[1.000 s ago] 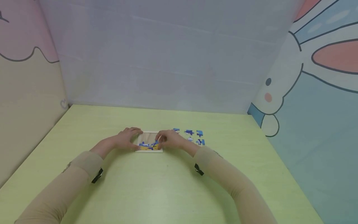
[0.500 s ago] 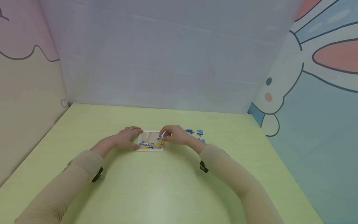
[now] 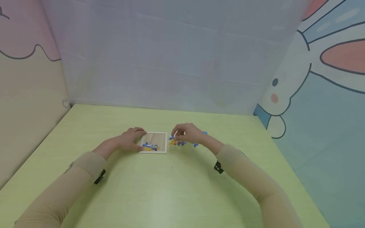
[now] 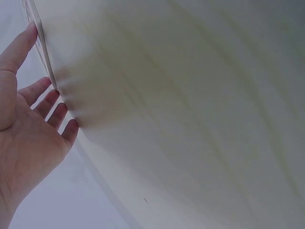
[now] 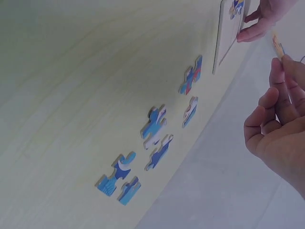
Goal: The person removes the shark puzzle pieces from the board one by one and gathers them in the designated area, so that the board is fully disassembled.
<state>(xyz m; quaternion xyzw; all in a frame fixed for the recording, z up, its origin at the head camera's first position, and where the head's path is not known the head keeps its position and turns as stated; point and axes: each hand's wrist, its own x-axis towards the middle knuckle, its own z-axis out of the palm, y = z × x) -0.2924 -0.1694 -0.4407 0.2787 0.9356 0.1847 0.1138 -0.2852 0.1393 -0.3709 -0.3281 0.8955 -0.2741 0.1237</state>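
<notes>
A puzzle tray (image 3: 152,152) with a pale wooden border lies on the table, with joined yellow and blue puzzle pieces (image 3: 149,147) along its lower left. At the tray's left side rests my left hand (image 3: 129,140), thumb at the near corner and fingers at the far one; the left wrist view shows its fingers spread and nearly straight. Just right of the tray, my right hand (image 3: 189,133) pinches a yellow and blue puzzle piece (image 5: 277,44) between thumb and fingertips. The right palm and its other fingers hide part of the loose pieces in the head view.
Several loose puzzle pieces lie right of the tray, among them a blue and red piece (image 5: 191,76) and a blue and white one (image 5: 155,126). A pale yellow-green table (image 3: 159,190) carries everything. Printed cloth walls (image 3: 159,63) stand behind and at both sides.
My right hand has lifted the yellow and blue puzzle piece away from the tray's lower right and carried it rightward past the border. The left hand stays at the tray's left side.
</notes>
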